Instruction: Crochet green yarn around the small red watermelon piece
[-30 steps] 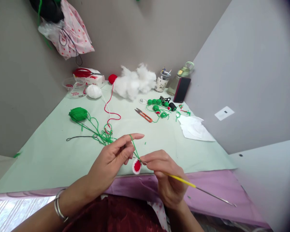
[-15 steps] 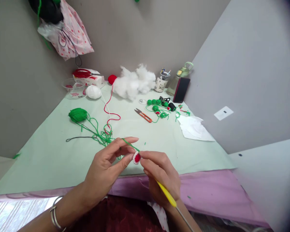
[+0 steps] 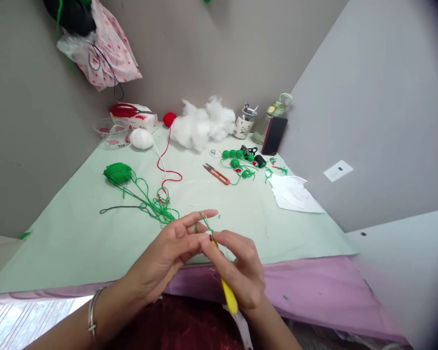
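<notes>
My left hand (image 3: 175,253) pinches a small red and white crocheted piece (image 3: 209,236), mostly hidden behind the fingertips. Green yarn (image 3: 204,219) runs over its raised index finger down to the piece. In my right hand (image 3: 241,272) is a crochet hook with a yellow handle (image 3: 229,294); its tip meets the piece where the green yarn joins. Both hands are close together above the table's front edge. Loose green strands lie just beyond the left hand, leading back to a green yarn ball (image 3: 118,173).
Orange thread snips (image 3: 216,174) lie mid-table, near green crocheted balls (image 3: 234,163). White stuffing (image 3: 202,124), a red yarn ball (image 3: 169,119) and a white yarn ball (image 3: 141,139) sit at the back. A phone (image 3: 274,136) leans against a bottle (image 3: 280,104); white paper (image 3: 294,193) lies right.
The crochet hook has swung steeper, and my right hand has closed in on the piece. The red and white face has turned away. My left index finger has shifted right with the green yarn.
</notes>
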`<state>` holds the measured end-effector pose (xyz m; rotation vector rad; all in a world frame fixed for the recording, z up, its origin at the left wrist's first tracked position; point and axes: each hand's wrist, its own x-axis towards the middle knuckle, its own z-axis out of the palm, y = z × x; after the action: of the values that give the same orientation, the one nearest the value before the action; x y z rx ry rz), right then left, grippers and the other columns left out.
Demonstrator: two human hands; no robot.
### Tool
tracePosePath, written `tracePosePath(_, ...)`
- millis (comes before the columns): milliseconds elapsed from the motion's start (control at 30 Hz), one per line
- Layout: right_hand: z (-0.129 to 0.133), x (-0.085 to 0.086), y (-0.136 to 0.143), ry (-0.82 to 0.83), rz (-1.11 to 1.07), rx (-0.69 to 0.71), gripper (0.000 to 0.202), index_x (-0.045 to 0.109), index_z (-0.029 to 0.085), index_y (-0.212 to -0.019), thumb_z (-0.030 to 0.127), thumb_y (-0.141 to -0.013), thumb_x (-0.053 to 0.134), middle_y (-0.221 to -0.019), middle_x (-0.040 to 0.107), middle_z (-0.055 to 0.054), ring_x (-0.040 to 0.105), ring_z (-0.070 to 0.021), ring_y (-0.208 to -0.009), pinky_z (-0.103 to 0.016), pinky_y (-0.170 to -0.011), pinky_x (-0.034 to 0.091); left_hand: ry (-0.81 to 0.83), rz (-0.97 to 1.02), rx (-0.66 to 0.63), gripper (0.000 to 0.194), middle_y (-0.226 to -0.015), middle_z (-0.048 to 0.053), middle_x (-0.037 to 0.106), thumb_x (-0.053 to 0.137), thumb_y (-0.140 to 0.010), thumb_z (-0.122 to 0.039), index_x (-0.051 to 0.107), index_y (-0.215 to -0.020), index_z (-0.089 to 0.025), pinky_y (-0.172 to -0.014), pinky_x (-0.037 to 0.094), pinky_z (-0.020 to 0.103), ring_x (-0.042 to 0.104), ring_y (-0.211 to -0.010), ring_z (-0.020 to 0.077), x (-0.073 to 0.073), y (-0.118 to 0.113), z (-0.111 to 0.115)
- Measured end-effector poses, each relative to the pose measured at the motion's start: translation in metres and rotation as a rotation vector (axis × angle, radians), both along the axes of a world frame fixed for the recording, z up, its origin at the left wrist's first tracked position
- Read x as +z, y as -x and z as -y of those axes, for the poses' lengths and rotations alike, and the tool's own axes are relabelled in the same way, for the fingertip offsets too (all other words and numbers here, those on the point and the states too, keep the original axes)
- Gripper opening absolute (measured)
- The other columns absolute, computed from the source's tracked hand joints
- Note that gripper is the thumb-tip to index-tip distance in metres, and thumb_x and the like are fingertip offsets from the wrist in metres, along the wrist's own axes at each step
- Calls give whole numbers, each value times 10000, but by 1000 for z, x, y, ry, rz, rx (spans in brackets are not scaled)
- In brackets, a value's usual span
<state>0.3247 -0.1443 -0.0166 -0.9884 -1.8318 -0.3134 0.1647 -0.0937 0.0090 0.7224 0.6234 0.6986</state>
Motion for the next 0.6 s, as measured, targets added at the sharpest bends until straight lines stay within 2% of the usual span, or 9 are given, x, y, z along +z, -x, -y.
tracePosePath(100,1,4,-4,175,-281,148,351,659,197,-1228,46,-950,505,-1069,698,-103,671,-208,-980,-352,-793,585,24,-15,0,441,-870,-4,591,773,-826,-278,689,-1258,-255,-776,450,198,531,-789,96,-1,4,-5)
tracePosePath(200,0,10,-6,355,-649,250,258,706,213,-1071,105,-978,491,-905,702,-56,657,-180,-828,-345,-742,553,-112,-100,101,359,-840,-18,575,775,-823,-263,737,-1180,-259,-743,421,174,506,-771,87,0,6,-8)
tracePosePath(300,-5,11,-4,437,-897,371,221,718,228,-977,179,-997,503,-835,673,-32,620,-158,-724,-329,-680,527,-217,-121,112,355,-852,-22,589,775,-829,-274,739,-1181,-296,-787,431,185,524,-807,97,0,5,-7)
tracePosePath(367,-9,10,-1,459,-890,375,204,729,232,-976,185,-990,531,-898,695,-45,633,-164,-773,-327,-691,528,-231,-114,91,391,-858,-29,590,776,-832,-272,719,-1215,-328,-809,441,191,536,-821,96,-2,3,-4)
tracePosePath(467,-10,7,3,429,-778,295,220,730,242,-1020,145,-982,537,-965,719,-53,655,-174,-850,-326,-720,545,-236,-122,112,403,-863,-37,595,774,-840,-263,706,-1229,-345,-813,449,187,549,-824,89,-6,-1,-2)
tracePosePath(533,-7,4,5,389,-650,218,259,714,261,-1087,115,-976,530,-954,710,-47,664,-174,-855,-329,-734,560,-243,-117,143,402,-853,-41,612,781,-838,-258,706,-1223,-346,-813,454,188,566,-821,87,-8,-4,0)
tracePosePath(600,-3,1,6,307,-423,106,325,689,283,-1191,101,-955,559,-1004,696,-62,671,-190,-911,-345,-769,574,-218,-86,164,413,-840,-42,628,795,-827,-263,705,-1222,-339,-812,459,189,584,-821,88,-8,-7,1)
